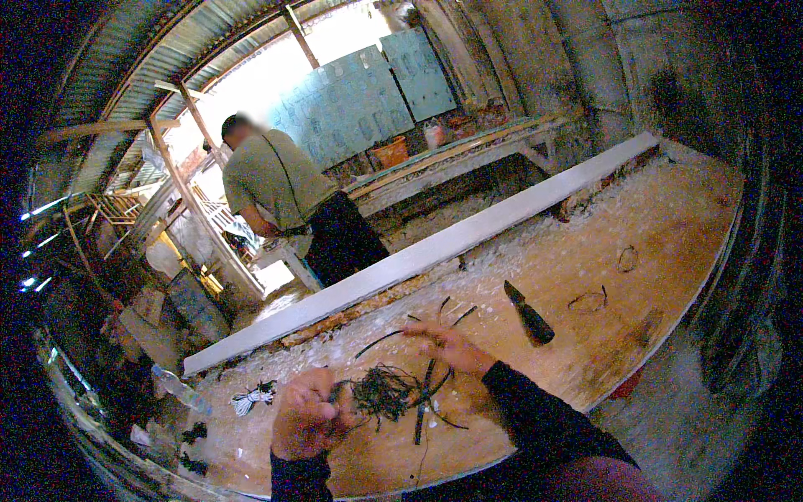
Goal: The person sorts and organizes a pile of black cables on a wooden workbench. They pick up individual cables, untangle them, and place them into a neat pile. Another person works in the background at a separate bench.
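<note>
Table (661, 293), brown wooden top, pale flecks along its far side; a long white beam (435, 261) lies along that edge. Room: corrugated metal roof (138, 79), blue panels (339, 105), a long bench (502, 144) with an orange bucket (391, 154). Person (280, 180) in an olive shirt, back turned, beyond the beam.

On the table: tangle of dark strands (386, 393), between the two hands; dark strips (421, 414), beside and partly under it; knife (529, 316), to the right; white cord bundle (253, 399) and clear bottle (178, 389), to the left.

Left hand (306, 414): fingers curled inward, just beside the tangle; blurred, grasp cannot be told. Right hand (452, 346): fingers extended, slightly bent, by the end of a curved dark strip (378, 342); whether they pinch it cannot be told.
</note>
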`<action>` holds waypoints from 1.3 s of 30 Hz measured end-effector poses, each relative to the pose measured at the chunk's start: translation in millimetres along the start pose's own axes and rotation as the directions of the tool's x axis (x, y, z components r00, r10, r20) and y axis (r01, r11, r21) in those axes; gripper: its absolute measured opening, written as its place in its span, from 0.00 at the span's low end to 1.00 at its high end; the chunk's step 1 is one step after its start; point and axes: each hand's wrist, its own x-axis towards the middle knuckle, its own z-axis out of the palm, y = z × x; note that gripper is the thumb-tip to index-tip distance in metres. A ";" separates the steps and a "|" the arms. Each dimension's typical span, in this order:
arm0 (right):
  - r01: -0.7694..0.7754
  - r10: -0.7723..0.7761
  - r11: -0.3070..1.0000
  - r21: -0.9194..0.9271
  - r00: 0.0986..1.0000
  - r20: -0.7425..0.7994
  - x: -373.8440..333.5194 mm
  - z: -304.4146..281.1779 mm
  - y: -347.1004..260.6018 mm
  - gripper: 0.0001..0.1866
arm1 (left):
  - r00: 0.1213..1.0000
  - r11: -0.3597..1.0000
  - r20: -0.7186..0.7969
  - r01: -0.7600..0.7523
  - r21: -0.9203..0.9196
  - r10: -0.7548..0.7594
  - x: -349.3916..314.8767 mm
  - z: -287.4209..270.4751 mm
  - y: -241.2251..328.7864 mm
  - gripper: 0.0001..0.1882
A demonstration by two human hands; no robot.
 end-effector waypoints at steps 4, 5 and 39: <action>-0.083 -0.178 0.809 0.582 0.909 0.377 -13.5 32.5 -24.8 0.38 | 0.969 0.986 0.227 0.122 -0.113 -0.094 16.7 11.3 -2.3 0.14; -0.182 -0.164 0.778 0.602 0.865 0.474 -16.4 31.3 -27.5 0.38 | 0.979 0.992 0.198 0.075 -0.103 -0.053 22.1 10.5 -2.3 0.13; -0.084 0.383 0.523 0.848 0.912 -0.145 -4.7 -59.0 11.4 0.11 | 0.969 0.979 -0.243 0.091 0.183 -0.045 57.8 -112.0 -100.7 0.09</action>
